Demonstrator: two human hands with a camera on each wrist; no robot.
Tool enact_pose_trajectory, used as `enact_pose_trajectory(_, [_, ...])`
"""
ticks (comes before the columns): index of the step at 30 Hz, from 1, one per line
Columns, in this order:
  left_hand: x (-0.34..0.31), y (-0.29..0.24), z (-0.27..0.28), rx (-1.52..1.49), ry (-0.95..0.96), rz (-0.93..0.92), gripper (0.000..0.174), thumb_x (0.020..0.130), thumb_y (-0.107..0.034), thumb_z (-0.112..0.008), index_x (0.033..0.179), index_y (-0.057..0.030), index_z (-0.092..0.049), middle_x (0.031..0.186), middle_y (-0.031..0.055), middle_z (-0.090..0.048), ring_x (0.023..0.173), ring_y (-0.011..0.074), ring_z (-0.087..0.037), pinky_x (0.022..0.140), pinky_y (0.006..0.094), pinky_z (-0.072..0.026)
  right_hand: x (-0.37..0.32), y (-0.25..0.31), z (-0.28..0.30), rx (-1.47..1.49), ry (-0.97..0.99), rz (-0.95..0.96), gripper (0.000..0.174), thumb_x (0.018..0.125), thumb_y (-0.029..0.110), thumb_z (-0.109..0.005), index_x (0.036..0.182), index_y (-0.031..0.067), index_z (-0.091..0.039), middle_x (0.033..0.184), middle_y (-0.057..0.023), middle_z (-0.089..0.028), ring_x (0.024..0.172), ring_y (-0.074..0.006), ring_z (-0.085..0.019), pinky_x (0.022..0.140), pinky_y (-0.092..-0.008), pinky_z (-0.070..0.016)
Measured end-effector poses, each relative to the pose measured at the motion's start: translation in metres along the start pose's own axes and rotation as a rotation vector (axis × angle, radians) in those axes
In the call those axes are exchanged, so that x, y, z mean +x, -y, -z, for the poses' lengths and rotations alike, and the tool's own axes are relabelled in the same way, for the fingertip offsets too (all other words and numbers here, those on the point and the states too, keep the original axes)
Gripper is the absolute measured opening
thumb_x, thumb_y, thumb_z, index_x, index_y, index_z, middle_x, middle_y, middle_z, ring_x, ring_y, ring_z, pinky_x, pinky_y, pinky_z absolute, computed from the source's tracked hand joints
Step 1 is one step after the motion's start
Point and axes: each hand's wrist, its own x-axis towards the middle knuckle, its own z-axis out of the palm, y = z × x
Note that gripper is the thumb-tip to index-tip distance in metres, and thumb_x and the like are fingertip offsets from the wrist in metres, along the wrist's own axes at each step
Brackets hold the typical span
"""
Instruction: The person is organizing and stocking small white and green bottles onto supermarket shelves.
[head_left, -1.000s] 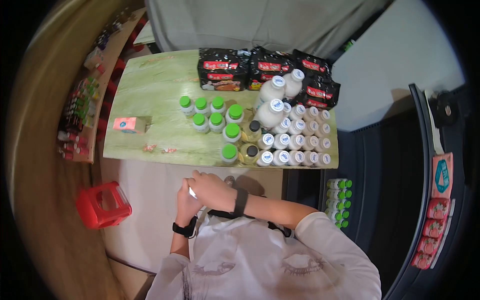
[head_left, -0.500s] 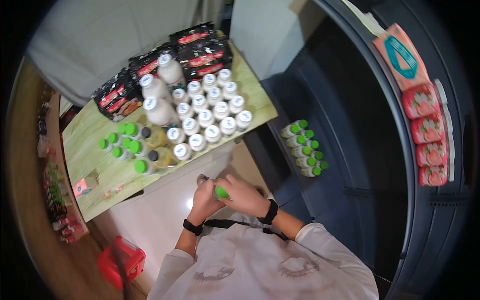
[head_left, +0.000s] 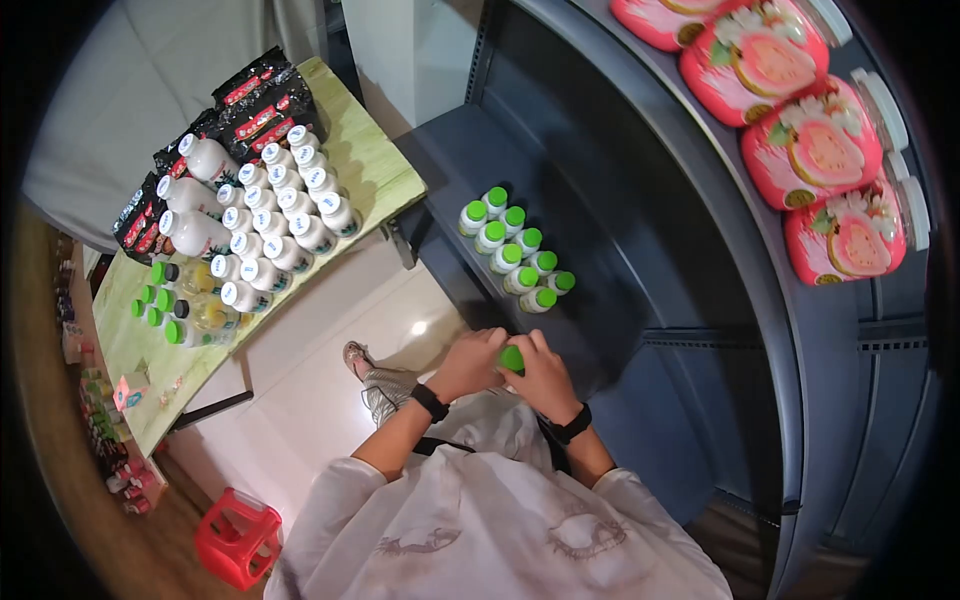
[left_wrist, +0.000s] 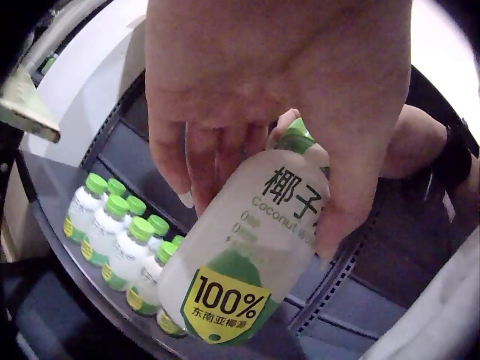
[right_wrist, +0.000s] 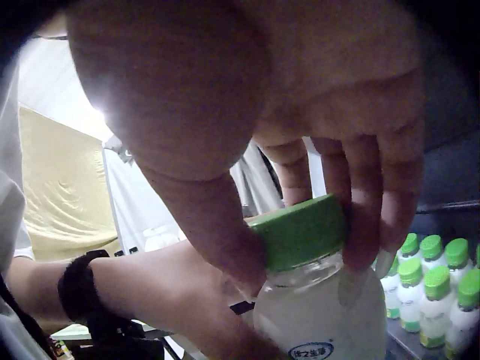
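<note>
Both hands meet at one coconut water bottle in front of the body. My left hand (head_left: 465, 368) holds its white body (left_wrist: 240, 232), thumb on one side and fingers on the other; the bottle is tilted in the left wrist view. The green cap (head_left: 511, 358) faces up toward the head camera. My right hand (head_left: 545, 382) pinches that cap (right_wrist: 301, 232) between thumb and fingers in the right wrist view. Similar green-capped bottles (head_left: 507, 257) stand in rows on a dark shelf (head_left: 600, 345) just beyond the hands.
At left, a green table (head_left: 372, 165) carries white bottles (head_left: 285, 252), yellowish bottles, green-capped bottles and black packs (head_left: 262, 118). Pink fruit-print packs (head_left: 825, 145) line an upper shelf at right. A red stool (head_left: 238, 538) is on the floor at lower left.
The view has swung right, from the table to the shelf, which now lies before the hands. The green-capped bottle, mostly hidden between the hands at first, now shows there.
</note>
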Motion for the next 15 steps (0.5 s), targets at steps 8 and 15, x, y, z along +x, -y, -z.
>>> enact_pose_trajectory(8, [0.045,-0.003,-0.085,-0.022,0.081,-0.041,0.047,0.069,-0.020,-0.076,0.104,-0.0063,-0.047,0.099,0.0181,-0.063,0.097,0.0399,-0.061,0.081,0.0475,-0.0490,-0.018,-0.088,0.011,0.035,-0.096,-0.090,0.037,0.074,0.014,-0.076,0.105,0.0079,-0.057,0.103,-0.0135,-0.055,0.090,-0.0405,-0.061,0.075,-0.0482,-0.0511])
enact_pose_trajectory(15, [0.074,0.021,-0.130,0.158,0.206,0.118,0.060,0.077,-0.030,-0.074,0.127,-0.0075,-0.050,0.116,0.0194,-0.063,0.105,0.0390,-0.062,0.087,0.0473,-0.0500,0.001,-0.161,-0.008,-0.029,-0.176,-0.242,0.035,0.074,0.012,-0.074,0.104,0.0077,-0.056,0.106,-0.0143,-0.056,0.094,-0.0395,-0.061,0.079,-0.0473,-0.0518])
